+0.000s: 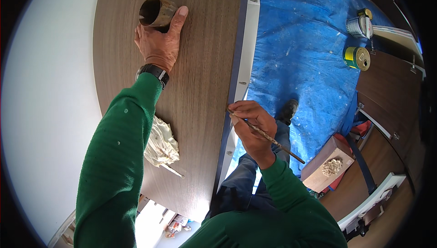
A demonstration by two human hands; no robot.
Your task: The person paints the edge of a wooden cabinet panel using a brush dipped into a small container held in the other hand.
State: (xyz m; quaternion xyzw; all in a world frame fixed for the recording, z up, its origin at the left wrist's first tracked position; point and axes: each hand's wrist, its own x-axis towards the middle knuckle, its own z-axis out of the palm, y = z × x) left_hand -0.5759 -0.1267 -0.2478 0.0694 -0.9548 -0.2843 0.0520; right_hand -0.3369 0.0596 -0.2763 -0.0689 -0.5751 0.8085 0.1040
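My left hand [159, 43] is wrapped round a stained cup [165, 13] with a dark inside, which is tilted so its mouth faces left. The cup is over the far part of a brown wood-grain panel [200, 66]. In my right hand [256, 127] is a thin paintbrush [277, 144], pinched between thumb and fingers. Its handle points down to the right, and its tip is at the panel's right edge, mostly hidden by my fingers. A crumpled cream cloth [163, 143] lies on the panel beside my left forearm, with a thin stick [173, 171] poking out from under it.
A blue plastic sheet [300, 34] spotted with paint covers the floor on the right. Several cans stand there, among them a green and yellow one [357, 58] and a white one [357, 27]. A cardboard box [318, 168] bears a crumpled wad [332, 167]. Brown panels line the right.
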